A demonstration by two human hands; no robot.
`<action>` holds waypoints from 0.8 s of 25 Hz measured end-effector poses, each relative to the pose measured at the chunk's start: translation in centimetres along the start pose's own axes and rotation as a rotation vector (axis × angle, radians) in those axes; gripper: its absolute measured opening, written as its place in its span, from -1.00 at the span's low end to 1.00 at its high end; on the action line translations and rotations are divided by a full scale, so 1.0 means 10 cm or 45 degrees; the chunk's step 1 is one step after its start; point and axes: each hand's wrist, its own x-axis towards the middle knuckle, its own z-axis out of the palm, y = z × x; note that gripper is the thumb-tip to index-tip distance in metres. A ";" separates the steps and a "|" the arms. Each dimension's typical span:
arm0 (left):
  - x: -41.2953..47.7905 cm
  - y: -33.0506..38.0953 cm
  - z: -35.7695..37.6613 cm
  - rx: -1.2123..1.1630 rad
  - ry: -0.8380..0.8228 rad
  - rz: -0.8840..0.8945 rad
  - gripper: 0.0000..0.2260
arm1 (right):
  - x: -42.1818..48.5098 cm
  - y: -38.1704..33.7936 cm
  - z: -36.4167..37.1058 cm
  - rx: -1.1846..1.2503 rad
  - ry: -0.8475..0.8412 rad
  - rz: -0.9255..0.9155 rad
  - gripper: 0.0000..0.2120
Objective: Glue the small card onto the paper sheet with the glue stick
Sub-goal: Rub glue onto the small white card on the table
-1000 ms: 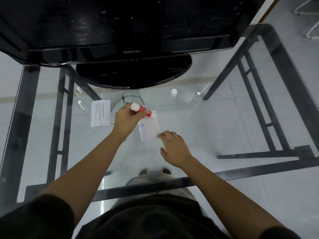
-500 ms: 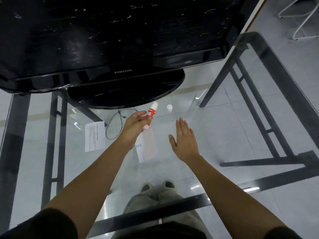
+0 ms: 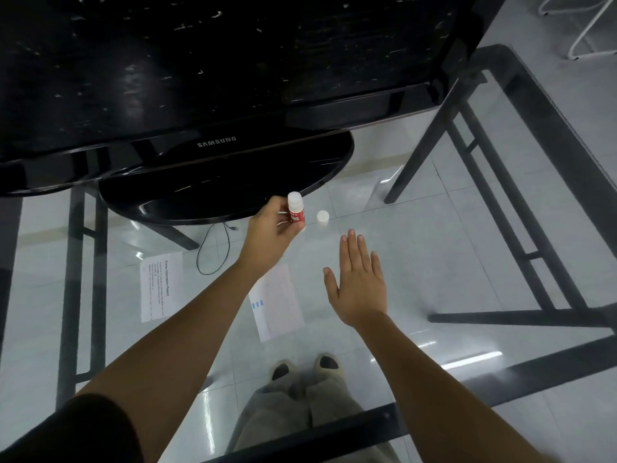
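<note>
My left hand (image 3: 272, 228) grips the red and white glue stick (image 3: 296, 212) upright, close to the monitor's base. The white cap (image 3: 322, 218) stands on the glass just right of it. My right hand (image 3: 359, 282) hovers flat and open, fingers stretched toward the cap, holding nothing. A pale card with small blue marks (image 3: 277, 304) lies on the glass between my forearms, partly hidden by my left wrist. A printed paper sheet (image 3: 161, 285) lies apart from it, further left.
A black Samsung monitor (image 3: 217, 78) with a wide oval base (image 3: 213, 192) fills the far side of the glass table (image 3: 434, 262). A thin black cable (image 3: 213, 252) loops below the base. Dark table frame bars and my feet show through the glass.
My left hand lifted the glue stick off the card and carried it away toward the cap. My right hand left the card's corner and reached forward, opening flat. The view tilted forward.
</note>
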 end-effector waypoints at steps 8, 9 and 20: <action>0.05 -0.11 0.12 0.084 -0.016 0.093 -0.66 | 0.02 0.00 0.04 -0.014 0.025 0.005 -0.37; 0.03 -0.12 0.11 0.079 -0.028 0.093 -0.60 | 0.02 0.00 0.03 -0.021 0.021 0.003 -0.37; -0.92 -0.55 -0.71 0.561 0.013 0.012 -0.54 | -0.10 -0.16 -0.21 -0.069 -0.204 -0.005 -0.38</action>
